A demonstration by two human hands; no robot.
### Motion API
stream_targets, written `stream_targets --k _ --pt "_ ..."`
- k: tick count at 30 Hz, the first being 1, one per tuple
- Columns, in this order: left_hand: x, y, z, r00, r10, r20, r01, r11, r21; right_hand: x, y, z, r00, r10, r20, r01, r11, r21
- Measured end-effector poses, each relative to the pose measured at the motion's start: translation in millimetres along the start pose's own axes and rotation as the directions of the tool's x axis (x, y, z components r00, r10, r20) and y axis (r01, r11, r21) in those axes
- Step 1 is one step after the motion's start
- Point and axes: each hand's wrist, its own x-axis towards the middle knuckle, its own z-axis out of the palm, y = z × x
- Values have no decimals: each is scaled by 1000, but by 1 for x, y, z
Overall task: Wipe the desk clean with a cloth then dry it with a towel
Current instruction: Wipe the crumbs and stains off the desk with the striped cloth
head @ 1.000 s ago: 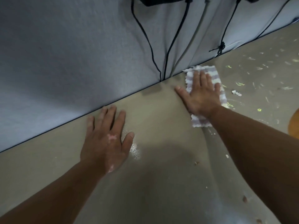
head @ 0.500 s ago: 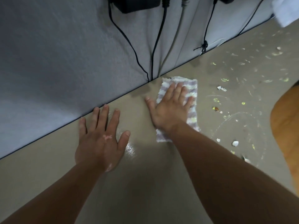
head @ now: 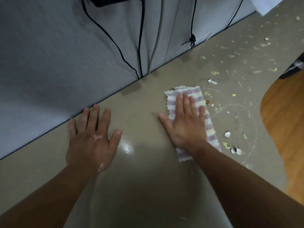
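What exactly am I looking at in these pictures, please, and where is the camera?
No machine here: a person works with bare hands, filmed by a camera worn on the head, looking forward and down. The left hand rests flat on the beige desk. The right hand presses a striped cloth flat onto it; nothing is gripped. Right of the cloth lie white scraps and yellowish smears. Cables hang down the grey panel behind.

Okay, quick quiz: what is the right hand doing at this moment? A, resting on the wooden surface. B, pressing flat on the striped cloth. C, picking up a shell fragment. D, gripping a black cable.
B: the right hand lies with straight fingers flat on the striped cloth, which rests on the desk.
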Motion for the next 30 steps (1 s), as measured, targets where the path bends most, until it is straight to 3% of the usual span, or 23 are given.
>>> stream_targets --k 5,11,19,23,26,30 --pt "0 1 0 1000 -10 11 10 1000 -1 26 53 -11 989 145 9 -145 989 -19" --pt "0 3 -2 1000 -18 7 18 1000 -21 25 11 -7 930 365 42 -366 929 54" --pt "4 -5 1 999 30 44 -28 999 -42 -91 -93 26 1000 24 11 -24 999 38" --pt "-1 -13 1 994 104 24 -102 993 -61 -158 -86 32 992 -130 10 130 991 -12" --pt "-5 -12 2 993 117 -18 -118 991 -61 -167 -52 25 989 -149 17 149 988 -37" --pt "-6 -10 4 992 117 -35 -119 992 -49 -141 -1 17 999 -41 11 41 999 -36"
